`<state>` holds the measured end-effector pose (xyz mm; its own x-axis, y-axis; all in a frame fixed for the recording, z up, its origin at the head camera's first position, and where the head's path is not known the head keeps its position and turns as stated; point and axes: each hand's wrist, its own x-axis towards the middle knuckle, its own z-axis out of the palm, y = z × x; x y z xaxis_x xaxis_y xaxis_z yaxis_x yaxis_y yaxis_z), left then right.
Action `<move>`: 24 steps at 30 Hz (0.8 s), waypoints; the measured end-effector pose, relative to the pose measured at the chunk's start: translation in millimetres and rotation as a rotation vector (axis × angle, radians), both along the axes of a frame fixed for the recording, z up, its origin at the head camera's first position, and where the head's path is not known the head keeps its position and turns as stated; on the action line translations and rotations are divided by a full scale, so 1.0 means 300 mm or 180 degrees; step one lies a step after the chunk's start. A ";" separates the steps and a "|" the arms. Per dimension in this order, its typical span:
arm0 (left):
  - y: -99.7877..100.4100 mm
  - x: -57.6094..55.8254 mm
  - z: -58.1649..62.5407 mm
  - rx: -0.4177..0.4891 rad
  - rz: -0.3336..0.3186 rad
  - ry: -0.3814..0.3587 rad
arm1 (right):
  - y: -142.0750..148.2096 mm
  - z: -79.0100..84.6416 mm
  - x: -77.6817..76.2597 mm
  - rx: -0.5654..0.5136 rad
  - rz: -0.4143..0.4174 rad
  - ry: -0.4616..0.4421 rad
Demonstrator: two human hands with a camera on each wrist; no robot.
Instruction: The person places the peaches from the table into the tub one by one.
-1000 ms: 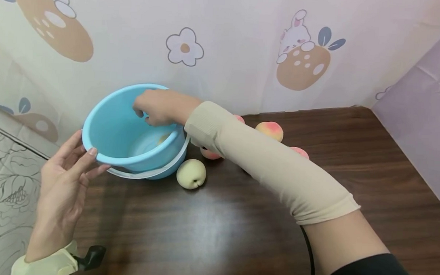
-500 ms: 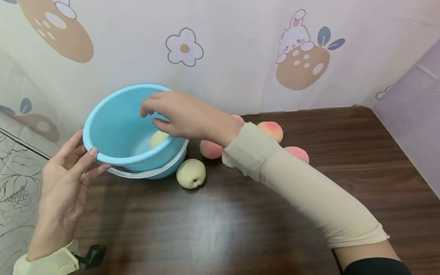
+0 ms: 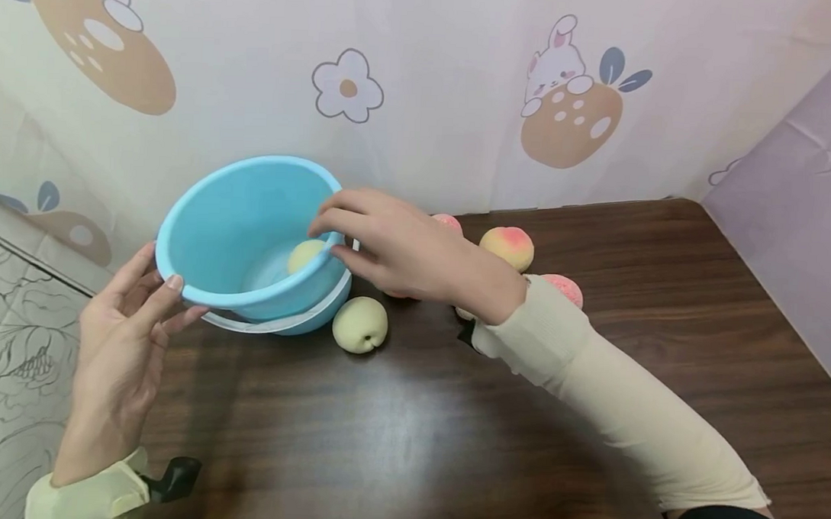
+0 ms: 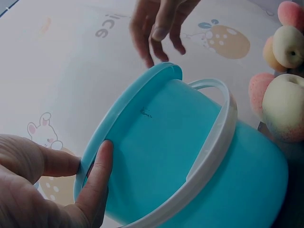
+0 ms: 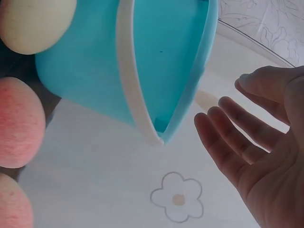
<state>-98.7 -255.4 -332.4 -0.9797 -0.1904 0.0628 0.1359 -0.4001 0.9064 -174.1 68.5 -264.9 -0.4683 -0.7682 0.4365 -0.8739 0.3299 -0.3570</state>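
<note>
A light blue bucket [image 3: 253, 200] with a white handle [image 4: 221, 137] stands tilted on the table at the left. My left hand [image 3: 120, 341] pinches its near-left rim between thumb and fingers, as the left wrist view confirms. Inside the bucket lies a pale yellow peach [image 3: 304, 256]. My right hand [image 3: 405, 248], palm down with loosely bent fingers, hovers by the bucket's right rim and holds nothing. In the right wrist view its fingers [image 5: 228, 147] are spread apart from the bucket. Another pale peach [image 3: 360, 325] sits just outside the bucket's right side.
Several pink and yellow peaches, among them one yellow-pink peach [image 3: 507, 247] and one pink peach [image 3: 564, 289], lie on the dark wooden table [image 3: 382, 434] around my right wrist, some partly hidden. A patterned curtain [image 3: 435, 84] hangs right behind the bucket.
My right hand has drawn out of the bucket toward the right, uncovering the pale peach inside. My left hand has stayed on the rim, and the bucket has barely moved.
</note>
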 end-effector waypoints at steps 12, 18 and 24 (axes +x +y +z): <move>0.004 -0.004 0.008 -0.0208 0.0054 -0.0037 | 0.094 -0.110 0.050 -0.0174 -0.0180 -0.0168; 0.000 -0.007 0.003 -0.0159 0.0052 -0.0035 | 0.108 -0.170 0.053 -0.0075 -0.0228 -0.0210; -0.001 -0.008 -0.001 -0.0016 0.0006 0.0034 | 0.108 -0.222 0.055 -0.0009 -0.0246 -0.0202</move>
